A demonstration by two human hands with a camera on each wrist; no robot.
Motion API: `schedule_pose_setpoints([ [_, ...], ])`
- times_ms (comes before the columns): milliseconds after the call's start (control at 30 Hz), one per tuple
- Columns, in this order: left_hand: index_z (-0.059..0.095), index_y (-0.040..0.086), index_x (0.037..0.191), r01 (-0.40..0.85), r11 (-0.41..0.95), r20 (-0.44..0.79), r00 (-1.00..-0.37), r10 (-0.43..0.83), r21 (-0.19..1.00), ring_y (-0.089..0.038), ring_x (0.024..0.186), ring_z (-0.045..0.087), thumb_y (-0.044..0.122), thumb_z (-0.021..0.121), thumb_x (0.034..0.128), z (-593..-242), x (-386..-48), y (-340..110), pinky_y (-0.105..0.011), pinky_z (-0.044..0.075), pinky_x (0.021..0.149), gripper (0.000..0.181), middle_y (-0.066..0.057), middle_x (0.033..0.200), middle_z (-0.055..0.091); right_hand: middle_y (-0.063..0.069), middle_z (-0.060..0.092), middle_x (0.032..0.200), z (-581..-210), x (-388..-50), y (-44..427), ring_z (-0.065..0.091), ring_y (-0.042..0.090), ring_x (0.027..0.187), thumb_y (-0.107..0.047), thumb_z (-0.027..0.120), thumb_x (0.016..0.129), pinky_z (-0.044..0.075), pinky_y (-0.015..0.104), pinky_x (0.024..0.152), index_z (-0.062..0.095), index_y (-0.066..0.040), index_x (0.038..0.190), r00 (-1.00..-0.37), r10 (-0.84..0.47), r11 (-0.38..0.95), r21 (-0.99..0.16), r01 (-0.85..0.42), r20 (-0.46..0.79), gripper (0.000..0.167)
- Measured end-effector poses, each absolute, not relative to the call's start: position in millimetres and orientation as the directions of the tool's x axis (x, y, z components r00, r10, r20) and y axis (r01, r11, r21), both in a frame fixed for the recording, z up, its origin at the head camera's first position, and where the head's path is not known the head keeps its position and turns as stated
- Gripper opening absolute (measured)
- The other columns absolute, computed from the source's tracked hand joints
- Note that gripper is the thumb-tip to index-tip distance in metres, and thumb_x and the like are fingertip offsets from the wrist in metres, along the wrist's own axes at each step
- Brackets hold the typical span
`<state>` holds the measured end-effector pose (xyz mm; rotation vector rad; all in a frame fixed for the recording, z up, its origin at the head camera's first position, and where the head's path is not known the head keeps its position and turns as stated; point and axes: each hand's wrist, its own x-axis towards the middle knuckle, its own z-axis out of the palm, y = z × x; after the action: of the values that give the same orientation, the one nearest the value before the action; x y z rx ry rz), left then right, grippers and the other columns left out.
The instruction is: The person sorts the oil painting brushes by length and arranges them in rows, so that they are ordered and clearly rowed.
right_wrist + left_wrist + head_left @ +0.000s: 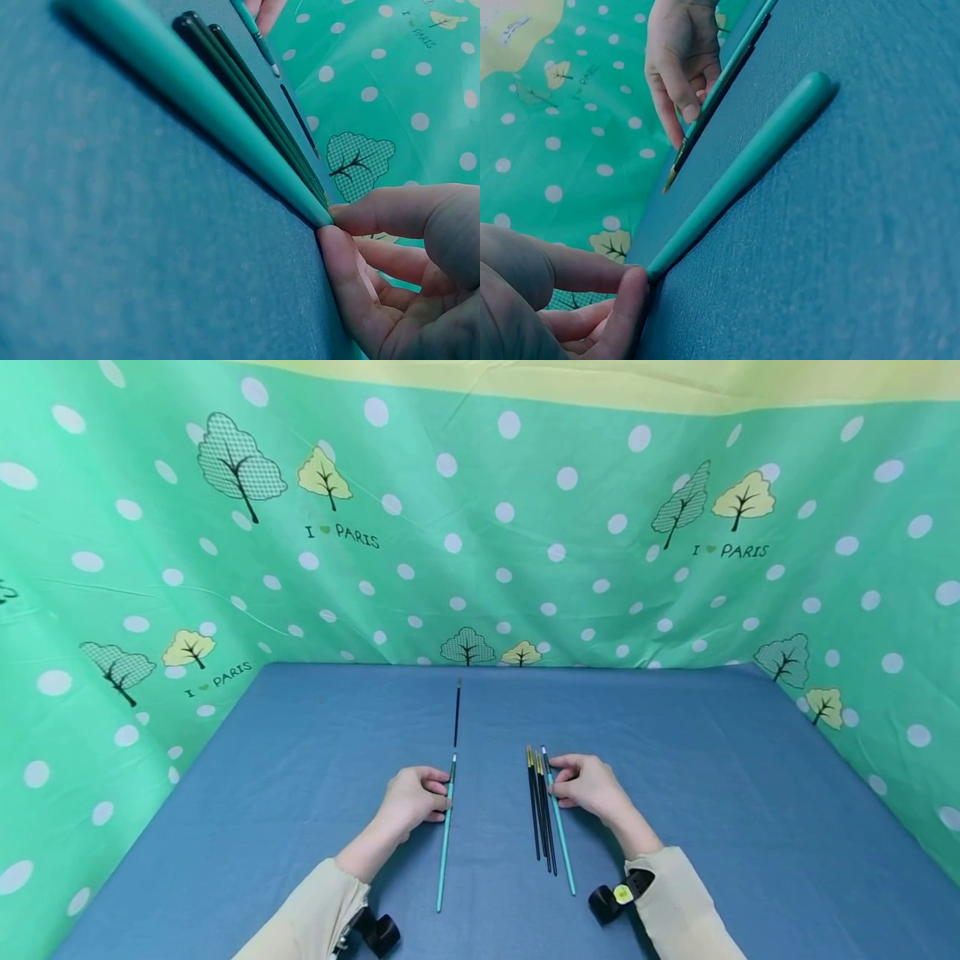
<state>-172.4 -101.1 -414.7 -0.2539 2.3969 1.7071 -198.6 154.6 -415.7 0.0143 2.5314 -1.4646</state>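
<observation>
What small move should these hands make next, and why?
Probably loosen the left hand and leave its teal paintbrush: it seems to lie on the blue cloth, roughly in line with the lone black paintbrush beyond, while the right hand pinches another teal paintbrush beside the black paintbrushes.

The right wrist view's edge crops the right hand (412, 261).

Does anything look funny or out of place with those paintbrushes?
One thin black-handled paintbrush lies alone near the far edge of the blue tabletop, beyond the slim turquoise-handled paintbrush in the left hand. It looks odd because the other black-handled paintbrushes lie bunched by the right hand. Nothing looks spilled or broken.
</observation>
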Motion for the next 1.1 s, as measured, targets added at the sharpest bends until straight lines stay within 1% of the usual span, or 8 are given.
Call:
schedule_pose_setpoints([
  [333,0.062,-0.003,0.107,-0.24,0.335,-0.241,-0.97,-0.041,0.911,-0.013,0.061,0.06,-0.008,0.065,0.075,-415.1,-171.6,-102.1,-0.028,0.056,0.057,0.033,-0.01,0.081,0.059,0.009,0.057,0.077,-416.6,-199.1,153.9,0.06,0.012,0.061,0.001,0.065,0.078,0.056,0.027,0.057,0.056,0.0,0.121,-0.976,-0.096,0.507,-0.854,0.12,-0.194,0.044],
  [633,0.063,-0.002,0.104,-0.228,0.35,-0.22,-0.973,-0.064,0.909,-0.013,0.062,0.06,-0.007,0.062,0.0762,-410.9,-175.5,-101.1,-0.027,0.055,0.057,0.029,-0.01,0.081,0.058,0.009,0.057,0.077,-415.3,-198.3,154.2,0.06,0.013,0.062,0.0,0.066,0.078,0.056,0.027,0.057,0.056,0.0,0.121,-0.975,-0.096,0.505,-0.854,0.125,-0.2,0.044],
  [867,0.063,-0.001,0.107,-0.197,0.338,-0.203,-0.979,-0.017,0.92,-0.017,0.065,0.061,-0.004,0.064,0.0779,-403.9,-183.3,-87.7,-0.029,0.056,0.059,0.029,-0.009,0.083,0.06,0.008,0.058,0.077,-417.9,-200.3,154.1,0.061,0.014,0.062,0.0,0.067,0.077,0.056,0.027,0.057,0.057,-0.002,0.121,-0.974,-0.081,0.498,-0.855,0.145,-0.212,0.045],
  [1100,0.062,-0.002,0.107,-0.189,0.32,-0.215,-0.976,0.048,0.929,-0.016,0.069,0.061,-0.001,0.065,0.0784,-406.4,-190.0,-69.8,-0.029,0.056,0.064,0.029,-0.009,0.084,0.059,0.008,0.057,0.077,-421.4,-201.7,154.1,0.061,0.014,0.062,0.0,0.067,0.077,0.056,0.027,0.057,0.057,-0.003,0.12,-0.975,-0.074,0.499,-0.854,0.145,-0.209,0.045],
])
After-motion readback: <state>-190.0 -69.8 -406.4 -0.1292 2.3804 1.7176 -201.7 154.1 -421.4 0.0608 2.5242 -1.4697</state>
